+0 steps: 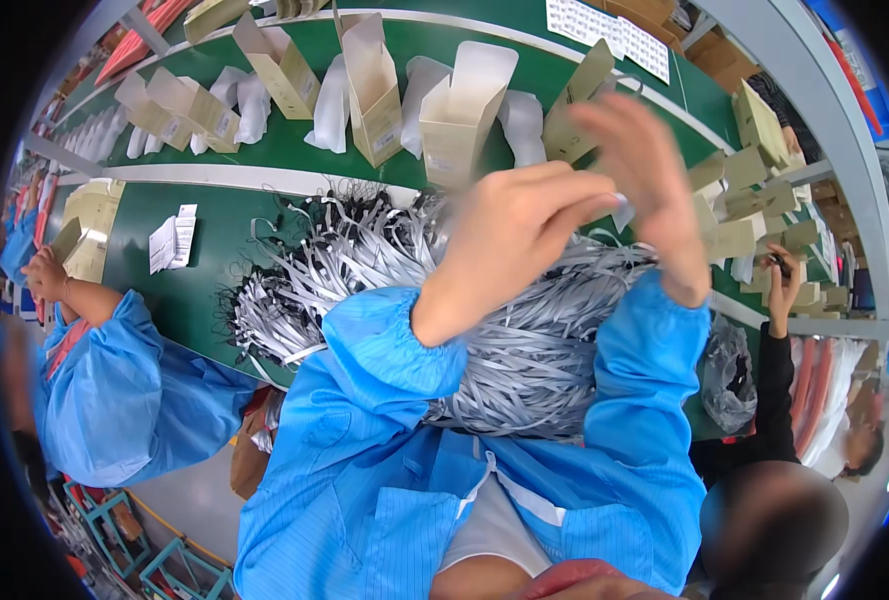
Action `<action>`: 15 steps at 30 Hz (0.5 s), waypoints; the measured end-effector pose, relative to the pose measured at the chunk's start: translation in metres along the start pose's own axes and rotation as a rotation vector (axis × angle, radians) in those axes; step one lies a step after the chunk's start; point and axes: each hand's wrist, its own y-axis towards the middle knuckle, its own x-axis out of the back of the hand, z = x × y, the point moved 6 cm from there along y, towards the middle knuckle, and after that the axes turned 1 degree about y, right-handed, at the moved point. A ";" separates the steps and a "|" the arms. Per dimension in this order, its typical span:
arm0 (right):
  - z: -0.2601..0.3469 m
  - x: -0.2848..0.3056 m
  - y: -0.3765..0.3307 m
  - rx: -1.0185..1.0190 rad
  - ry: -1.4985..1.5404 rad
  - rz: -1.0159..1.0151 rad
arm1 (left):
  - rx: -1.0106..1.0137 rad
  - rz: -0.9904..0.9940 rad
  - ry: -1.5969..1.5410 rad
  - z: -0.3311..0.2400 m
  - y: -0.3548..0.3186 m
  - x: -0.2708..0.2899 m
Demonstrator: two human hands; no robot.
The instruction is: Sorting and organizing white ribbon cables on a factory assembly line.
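Observation:
My left hand (519, 240) is raised over a large heap of grey flat straps with black cord ends (534, 370). Its thumb and forefinger are pressed together in a pinch. A small pale bit shows by its fingertips, too small to name. Close beside it, my right hand (654, 185) is lifted with its fingers stretched out, smeared by motion. Behind the hands stands an open beige carton (576, 110), partly hidden by them. Another open carton (459, 110) is left of it, and white wrapped items (521, 125) stand between the cartons.
More open cartons (369, 100) line the green bench (154, 285). White printed slips (174, 240) lie at left, and a label sheet (609, 35) at the back. Co-workers sit either side: a blue sleeve (129, 380) left, a raised hand (782, 285) right. A clear plastic bag (727, 375) lies right.

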 end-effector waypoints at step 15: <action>0.018 -0.002 -0.058 -0.169 0.126 -0.324 | 0.316 -0.291 -0.029 0.011 -0.008 0.058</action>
